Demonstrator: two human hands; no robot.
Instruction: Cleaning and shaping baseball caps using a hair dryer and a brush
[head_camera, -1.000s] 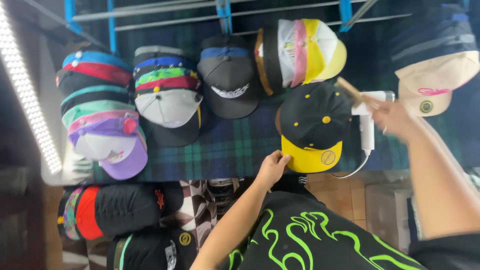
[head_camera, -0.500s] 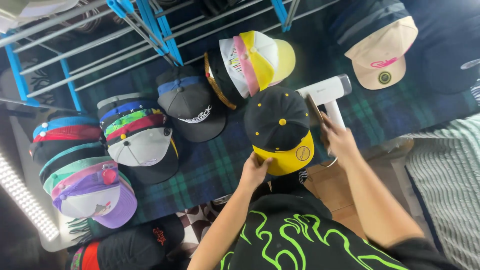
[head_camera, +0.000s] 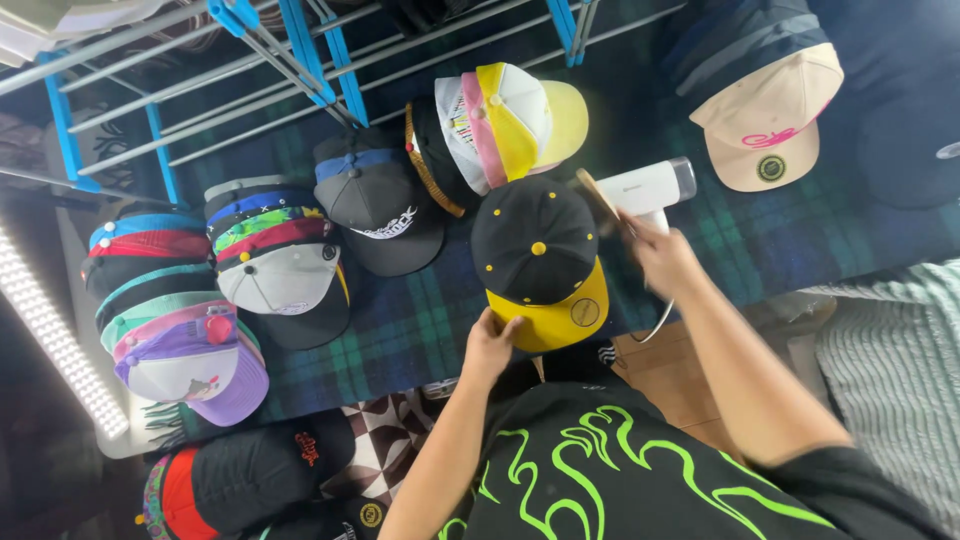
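Black cap (head_camera: 533, 243) with yellow dots and yellow brim, on plaid surface (head_camera: 420, 320), left hand (head_camera: 490, 345) fingers pinching its brim, right hand (head_camera: 660, 255) gripping wooden brush (head_camera: 598, 200) beside white steamer (head_camera: 655, 185)

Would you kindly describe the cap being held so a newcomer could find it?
On the dark plaid cloth, beside the white handheld device, lies a black cap. The left hand grips its brim. Unlike its neighbours, it has a yellow brim and yellow dots.

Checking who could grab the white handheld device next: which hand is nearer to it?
Right. The right hand, holding a wooden brush, lies against the white handheld device; the left hand is at the black-and-yellow cap's brim.
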